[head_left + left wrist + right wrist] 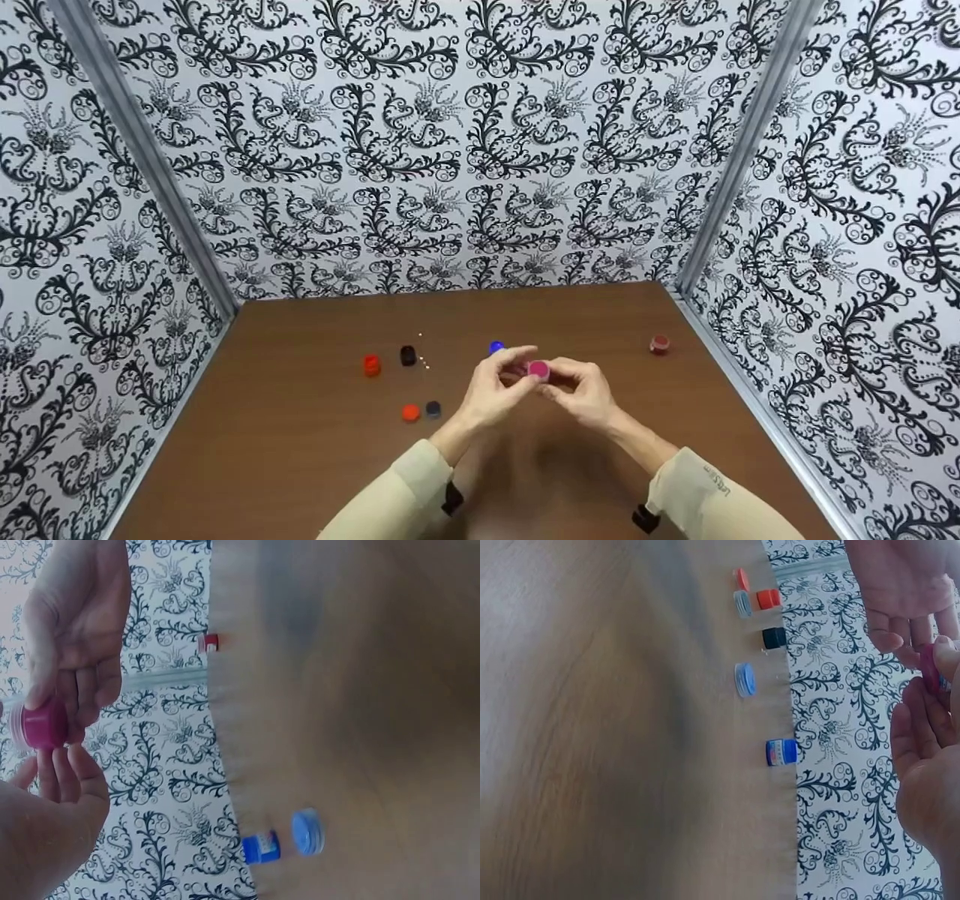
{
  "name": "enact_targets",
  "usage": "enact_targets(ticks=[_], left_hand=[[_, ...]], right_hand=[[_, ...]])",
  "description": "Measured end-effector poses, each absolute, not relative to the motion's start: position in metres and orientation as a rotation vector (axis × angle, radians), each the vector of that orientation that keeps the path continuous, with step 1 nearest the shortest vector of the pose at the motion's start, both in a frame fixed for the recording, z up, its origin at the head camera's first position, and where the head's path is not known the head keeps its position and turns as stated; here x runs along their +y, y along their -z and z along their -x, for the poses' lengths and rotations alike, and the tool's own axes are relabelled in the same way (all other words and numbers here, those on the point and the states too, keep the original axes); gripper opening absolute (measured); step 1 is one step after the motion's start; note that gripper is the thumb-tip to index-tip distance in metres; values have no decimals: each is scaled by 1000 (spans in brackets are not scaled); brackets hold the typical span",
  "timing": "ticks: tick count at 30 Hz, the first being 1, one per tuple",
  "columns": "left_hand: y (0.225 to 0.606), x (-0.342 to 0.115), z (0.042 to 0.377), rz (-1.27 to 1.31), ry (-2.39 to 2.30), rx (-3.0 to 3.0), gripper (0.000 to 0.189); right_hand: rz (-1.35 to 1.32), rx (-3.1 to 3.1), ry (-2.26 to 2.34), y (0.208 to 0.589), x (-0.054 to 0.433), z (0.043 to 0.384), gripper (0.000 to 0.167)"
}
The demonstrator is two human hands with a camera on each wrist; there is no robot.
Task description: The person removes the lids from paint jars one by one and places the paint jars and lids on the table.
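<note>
Both hands hold a small magenta paint jar (538, 369) with a clear rim up above the table, in front of the body. My right hand (585, 390) grips it between thumb and fingers from the right, as the right wrist view also shows. My left hand (491, 390) pinches it from the left, thumb near its front and index finger stretched out above. In the left wrist view the jar (46, 724) lies tilted sideways, its clear end (16, 726) pointing left. Beyond the left hand stands a blue jar (496, 347); a blue lid (745, 680) lies near it.
On the brown table (300, 465), an orange-red jar (372, 365) and a black jar (407, 355) stand left. An orange lid (410, 412) and a dark lid (433, 409) lie nearer, and tiny white specks (424, 363) beside the black jar. A red jar (659, 344) stands far right. Patterned walls enclose the table.
</note>
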State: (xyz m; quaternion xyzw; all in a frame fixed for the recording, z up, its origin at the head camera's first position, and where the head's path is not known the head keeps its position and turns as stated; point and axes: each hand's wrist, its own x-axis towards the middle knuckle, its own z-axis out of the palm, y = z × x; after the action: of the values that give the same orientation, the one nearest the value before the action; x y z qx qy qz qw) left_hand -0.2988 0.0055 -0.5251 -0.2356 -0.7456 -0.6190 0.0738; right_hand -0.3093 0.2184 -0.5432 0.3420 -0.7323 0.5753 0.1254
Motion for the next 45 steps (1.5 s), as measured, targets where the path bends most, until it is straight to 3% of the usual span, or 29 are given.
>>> enact_targets(ticks=[5,14,32,40,45], left_hand=[[523,1,300,814,1762,-2283,37],[526,4,297,709,1771,-2261,27],[527,18,292,333,1866,-2185,39],[525,9,298,594,1901,-2220,55],[524,3,300,745,1816,-2276,47]], right_hand=[[-1032,-2125,-1696,542,220,311,24],[-1053,-2108,-1690,544,218,312,28],[-1005,-2117,-1633,547,211,316,29],[-1018,-2142,-1623,546,217,315,27],[-1056,-2114,-1670,546,218,315,27]])
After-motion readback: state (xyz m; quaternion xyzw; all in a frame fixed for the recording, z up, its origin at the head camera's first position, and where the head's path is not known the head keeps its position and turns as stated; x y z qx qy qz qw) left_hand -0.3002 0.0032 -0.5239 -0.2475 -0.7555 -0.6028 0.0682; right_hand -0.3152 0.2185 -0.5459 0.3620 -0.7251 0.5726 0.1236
